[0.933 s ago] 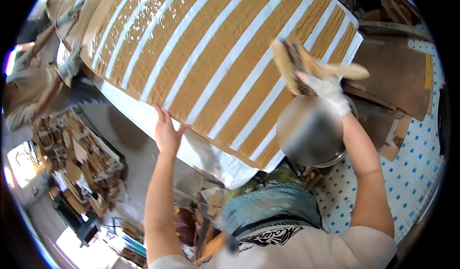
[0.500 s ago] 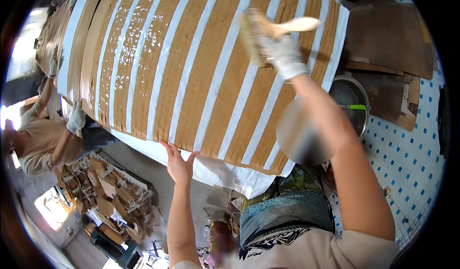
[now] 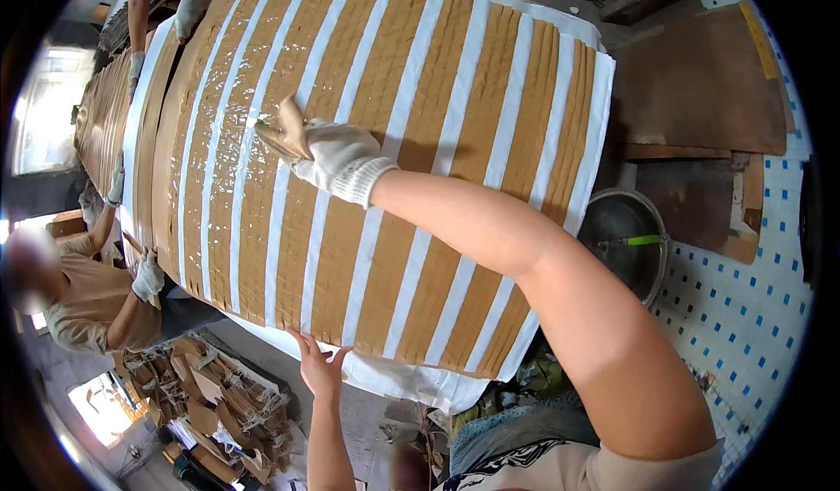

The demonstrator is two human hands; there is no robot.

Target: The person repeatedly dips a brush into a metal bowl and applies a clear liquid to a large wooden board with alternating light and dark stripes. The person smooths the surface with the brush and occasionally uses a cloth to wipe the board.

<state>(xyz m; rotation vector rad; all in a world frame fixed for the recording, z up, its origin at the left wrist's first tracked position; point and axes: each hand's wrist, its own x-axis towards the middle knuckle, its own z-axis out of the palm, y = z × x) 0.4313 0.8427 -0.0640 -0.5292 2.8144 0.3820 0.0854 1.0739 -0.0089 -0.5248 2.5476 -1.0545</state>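
A wide surface of brown corrugated strips (image 3: 325, 259) spreads before me, with white strips (image 3: 361, 268) between them. A shiny wet film covers its left part. My right hand (image 3: 343, 160), in a white knit glove, is closed on a broad brush (image 3: 287, 130) with a pale wooden handle. The brush is over the wet part; its bristles are mostly hidden, so I cannot tell how firmly they touch. My bare left hand (image 3: 322, 368) rests at the near edge of the strips, thumb and fingers apart, holding nothing.
At the left, a co-worker's gloved hand (image 3: 147, 277) is at the surface's end; another person's gloved hand (image 3: 189, 14) is at the far left corner. A dark basin (image 3: 604, 268) holding a green-handled tool (image 3: 645, 240) stands right. Brown boards (image 3: 691, 80) lie beyond; cardboard scraps (image 3: 210, 386) lie lower left.
My right hand has swept the brush leftward from the dull right part of the strips onto the shiny left part. My left hand stays at the near edge. Another person's hands show more at the far left.
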